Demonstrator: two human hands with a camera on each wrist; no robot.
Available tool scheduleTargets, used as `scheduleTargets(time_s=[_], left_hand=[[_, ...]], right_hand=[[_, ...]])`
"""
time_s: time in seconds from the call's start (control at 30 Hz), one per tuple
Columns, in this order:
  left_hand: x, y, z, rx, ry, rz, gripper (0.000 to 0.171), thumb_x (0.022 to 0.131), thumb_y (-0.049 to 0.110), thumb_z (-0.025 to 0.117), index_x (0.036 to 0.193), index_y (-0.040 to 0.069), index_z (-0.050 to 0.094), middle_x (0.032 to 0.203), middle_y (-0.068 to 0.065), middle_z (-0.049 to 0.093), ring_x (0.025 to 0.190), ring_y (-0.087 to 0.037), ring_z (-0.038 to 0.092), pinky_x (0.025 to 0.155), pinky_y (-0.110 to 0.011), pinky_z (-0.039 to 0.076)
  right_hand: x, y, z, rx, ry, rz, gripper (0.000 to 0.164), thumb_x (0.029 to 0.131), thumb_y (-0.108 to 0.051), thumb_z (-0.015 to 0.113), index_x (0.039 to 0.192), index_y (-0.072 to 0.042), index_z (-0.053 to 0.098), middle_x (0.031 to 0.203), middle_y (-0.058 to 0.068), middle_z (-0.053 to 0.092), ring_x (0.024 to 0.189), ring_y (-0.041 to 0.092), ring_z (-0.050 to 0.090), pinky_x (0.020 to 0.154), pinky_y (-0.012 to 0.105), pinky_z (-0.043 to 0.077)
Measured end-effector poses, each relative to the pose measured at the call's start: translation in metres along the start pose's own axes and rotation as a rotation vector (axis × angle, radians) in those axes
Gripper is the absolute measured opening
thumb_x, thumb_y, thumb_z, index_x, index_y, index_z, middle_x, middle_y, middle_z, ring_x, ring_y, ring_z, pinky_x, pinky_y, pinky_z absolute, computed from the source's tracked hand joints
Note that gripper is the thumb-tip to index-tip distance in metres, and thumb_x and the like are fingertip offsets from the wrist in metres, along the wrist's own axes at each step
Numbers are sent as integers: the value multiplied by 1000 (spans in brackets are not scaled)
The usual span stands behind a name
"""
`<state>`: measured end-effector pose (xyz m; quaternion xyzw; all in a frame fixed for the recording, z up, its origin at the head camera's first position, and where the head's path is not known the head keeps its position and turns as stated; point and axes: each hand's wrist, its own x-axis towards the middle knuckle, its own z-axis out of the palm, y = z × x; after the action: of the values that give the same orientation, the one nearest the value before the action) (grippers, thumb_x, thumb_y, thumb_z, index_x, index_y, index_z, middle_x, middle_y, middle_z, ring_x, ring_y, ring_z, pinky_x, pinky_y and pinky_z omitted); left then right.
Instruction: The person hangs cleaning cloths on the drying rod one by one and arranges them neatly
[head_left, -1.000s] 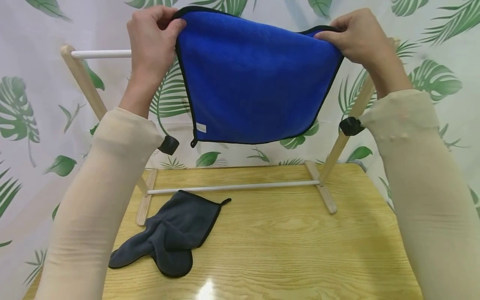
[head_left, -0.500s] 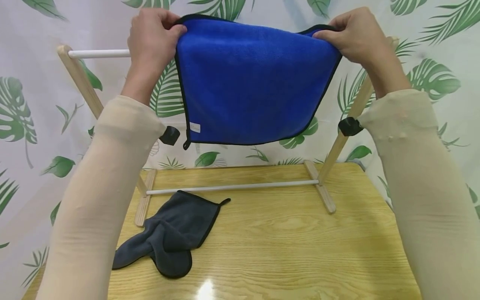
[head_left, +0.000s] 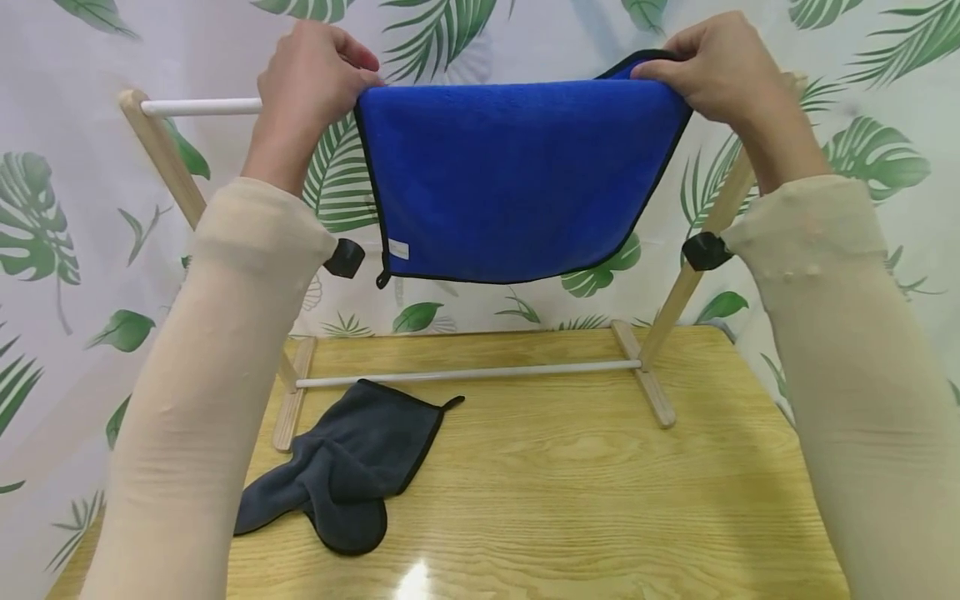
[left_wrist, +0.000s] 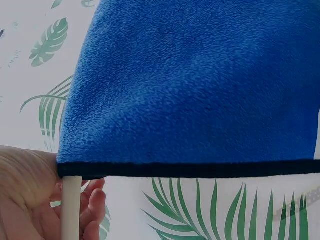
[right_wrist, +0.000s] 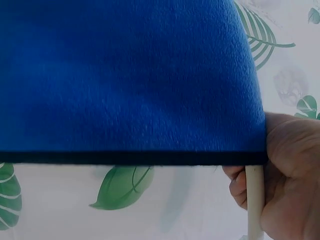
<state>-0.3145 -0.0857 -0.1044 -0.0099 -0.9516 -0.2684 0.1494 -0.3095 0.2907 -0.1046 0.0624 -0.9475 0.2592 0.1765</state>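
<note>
Dropped at its upper left since a second ago, the blue towel (head_left: pixel 517 179) hangs with a straight top fold over the white rod (head_left: pixel 202 107). At that end the left hand (head_left: pixel 309 87) touches the cloth, thumb and index finger slightly parted; I cannot tell whether it pinches anything. Opposite, the right hand (head_left: pixel 718 71) pinches the raised far corner between thumb and fingers, the black hem showing there.

Blue cloth (head_left: pixel 517 183) is hiding the bar's (head_left: pixel 206 107) middle
The left sleeve (head_left: pixel 187 375) is covering the gray cloth's (head_left: pixel 375 442) tip; the view is cutting off the table's (head_left: pixel 585 500) near edge.
</note>
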Motion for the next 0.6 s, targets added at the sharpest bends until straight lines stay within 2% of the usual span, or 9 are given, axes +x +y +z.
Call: scheduleTargets(time_s=[0.17,0.27,0.4,0.47,0.5,0.6], left_hand=[[2,-1,-1,-5,-18,-1,45,105,47,54,145,27,62,142,3,62,115,-15,55,112,-38,32],[2,-4,-1,-7,-18,19,46,104,51,54,141,26,65,136,2,65,113,-15,55,111,-39,33],[1,-12,-4,-25,-44,81,51,102,56,54,136,22,69,120,2,67,104,-13,54,95,-31,41],[1,-15,-6,-49,-70,136,53,103,57,53,134,18,70,111,1,66,100,-14,53,88,-30,40],[0,-17,-7,-62,-87,167,54,102,58,54,132,17,72,108,0,65,99,-14,52,85,-29,40],[0,-21,-10,-119,-151,253,55,101,58,57,129,13,73,107,-2,65,104,-17,49,95,-32,39]], right_hand=[[1,-2,0,-12,-7,24,52,104,-44,59,128,2,68,75,-8,57,74,14,52,65,16,43],[2,-3,2,-15,-7,32,54,104,-43,58,134,1,65,85,-5,59,80,16,53,72,18,44],[1,-2,3,-17,22,22,51,104,-43,60,136,-4,62,101,0,56,86,15,55,87,20,50],[0,-1,2,-13,49,17,41,102,-44,62,127,-11,63,103,0,54,87,14,55,91,20,52],[-1,-1,1,-8,64,14,35,101,-45,64,120,-15,62,102,1,53,85,14,54,89,19,53],[-3,1,0,33,114,5,25,97,-45,68,102,-23,58,98,3,51,80,12,53,79,12,52]])
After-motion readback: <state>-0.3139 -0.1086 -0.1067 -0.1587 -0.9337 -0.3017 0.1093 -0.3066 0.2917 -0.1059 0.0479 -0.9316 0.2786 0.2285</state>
